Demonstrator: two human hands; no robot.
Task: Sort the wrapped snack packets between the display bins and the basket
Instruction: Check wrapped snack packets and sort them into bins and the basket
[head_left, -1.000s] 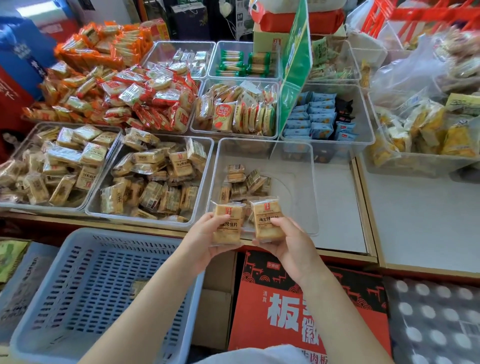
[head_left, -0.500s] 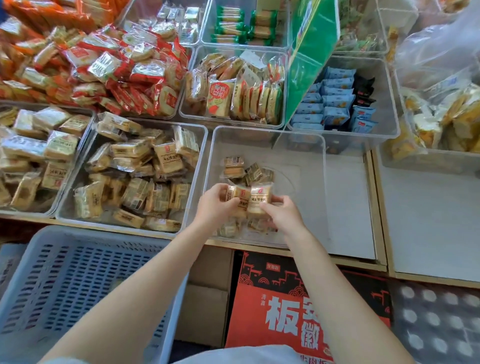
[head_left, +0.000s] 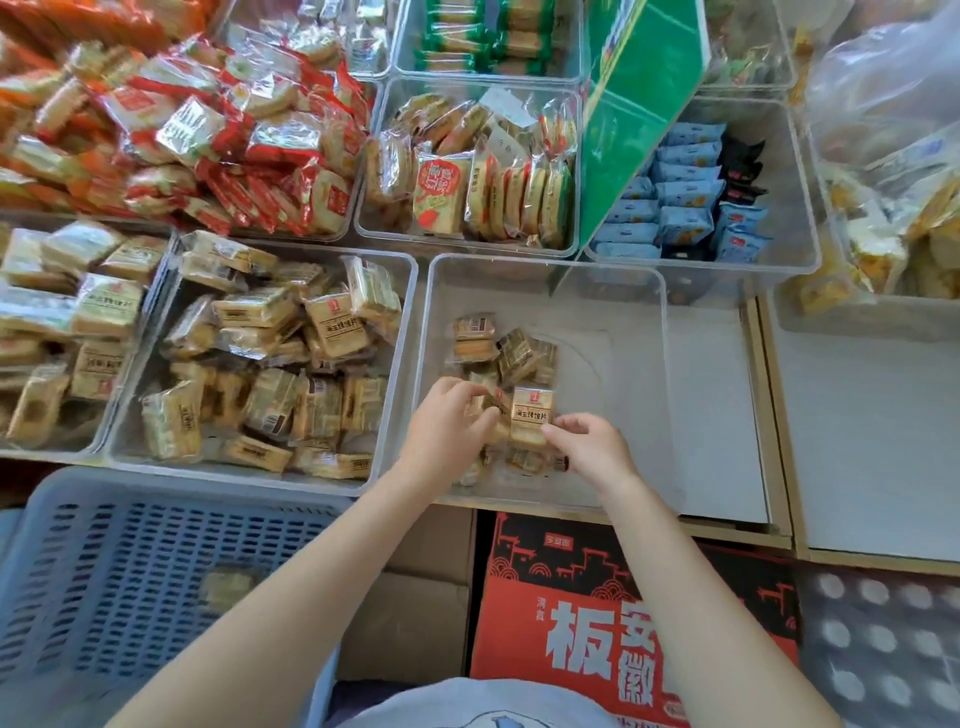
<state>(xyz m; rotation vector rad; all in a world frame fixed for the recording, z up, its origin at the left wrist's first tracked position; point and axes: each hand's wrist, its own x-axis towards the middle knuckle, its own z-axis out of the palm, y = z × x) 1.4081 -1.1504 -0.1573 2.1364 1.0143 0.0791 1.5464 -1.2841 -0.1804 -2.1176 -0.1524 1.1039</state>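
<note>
A clear display bin (head_left: 545, 266) at centre holds a small pile of tan wrapped snack packets (head_left: 511, 353). Both my hands are inside its near end. My left hand (head_left: 444, 428) curls its fingers round one tan packet (head_left: 492, 408), mostly hidden by the fingers. My right hand (head_left: 589, 447) pinches the lower right corner of a second, upright packet (head_left: 530, 415) with a red logo. The two packets touch each other above more packets lying on the bin floor. The blue-grey slotted basket (head_left: 104, 525) at lower left holds one packet (head_left: 226, 590).
Two clear bins (head_left: 270, 364) full of similar tan packets stand to the left. Behind are bins of red-wrapped (head_left: 249, 156), yellow (head_left: 483, 192) and blue (head_left: 680, 208) snacks and a green divider (head_left: 628, 114). A red carton (head_left: 597, 623) lies below the shelf edge.
Both hands have carried their packets forward from the bin's near edge into the bin and lowered them onto the pile. The view has tilted down and closer.
</note>
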